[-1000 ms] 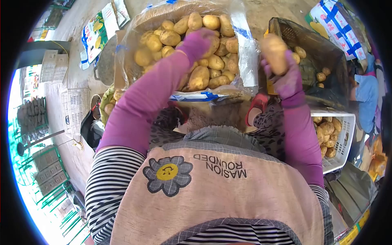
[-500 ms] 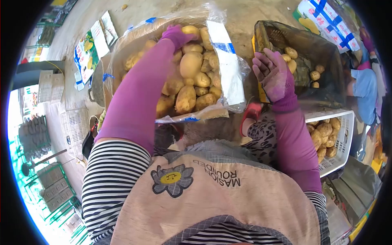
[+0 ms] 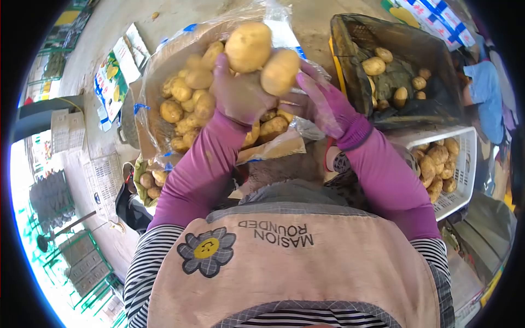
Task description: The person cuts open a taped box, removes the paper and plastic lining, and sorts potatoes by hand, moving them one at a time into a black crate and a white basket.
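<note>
Since the sack point(image 3: 140, 170) on the far left sits just beside the left arm point(image 3: 199, 164), a stray elbow could knock it; contents sit near the top, so spill risk. Next, the carton point(image 3: 281, 146): potatoes point(image 3: 170, 111) loose inside, plastic liner point(image 3: 309, 129) bunched at the near right corner. That film could snag a finger or sleeve. Left hand point(image 3: 243, 97) is above the carton, apparently gripping the large potato point(image 3: 249, 46) out toward the fingertips. Weak hold: weight sits far from the palm, so it could roll off and bruise what's below. Smaller potato point(image 3: 280, 72) is between the hands, blurred; a clumsy handover could drop it or bang it into the big one. Right hand point(image 3: 331, 106) has fingers half curled at its side; can't tell if they actually carry it. Further right, dark crate point(image 3: 413, 41): few potatoes, high wall, could clip the wrist on a low swing. White crate point(image 3: 465, 172), lower right, is near the right elbow; a wide backswing could hit its rim.
</note>
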The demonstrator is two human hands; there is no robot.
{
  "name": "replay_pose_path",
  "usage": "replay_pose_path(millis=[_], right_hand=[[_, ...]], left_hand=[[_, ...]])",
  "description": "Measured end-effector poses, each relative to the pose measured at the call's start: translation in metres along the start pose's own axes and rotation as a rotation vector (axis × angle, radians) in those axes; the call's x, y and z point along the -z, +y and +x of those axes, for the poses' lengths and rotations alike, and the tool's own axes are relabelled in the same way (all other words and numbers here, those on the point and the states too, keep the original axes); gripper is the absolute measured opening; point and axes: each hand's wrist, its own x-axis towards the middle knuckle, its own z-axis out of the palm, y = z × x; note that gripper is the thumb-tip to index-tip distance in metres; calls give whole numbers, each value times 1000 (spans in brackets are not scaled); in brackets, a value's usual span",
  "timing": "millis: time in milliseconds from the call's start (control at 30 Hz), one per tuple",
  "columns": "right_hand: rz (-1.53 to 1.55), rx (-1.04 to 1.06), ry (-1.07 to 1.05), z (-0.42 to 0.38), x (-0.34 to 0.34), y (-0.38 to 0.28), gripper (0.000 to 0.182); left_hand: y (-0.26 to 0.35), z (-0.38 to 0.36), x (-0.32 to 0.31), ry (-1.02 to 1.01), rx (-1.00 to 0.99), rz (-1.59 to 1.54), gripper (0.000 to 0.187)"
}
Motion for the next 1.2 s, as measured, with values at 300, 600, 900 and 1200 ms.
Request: replay_pose_path(millis=[300,600,900,1200], right_hand=[[162,18,134,-9,42,1,45],[691,136,-31,-19,78,5,62],[500,382,829,7,144,-26,53],[149,248,653,19,143,-13,43]], left_hand=[[-21,-12,13,-255,-126,390,70],[-62,-28,0,-168,-190,1865,69],[52,6,55,365,-186,1864,54],[61,8,85,385,29,1165,59]])
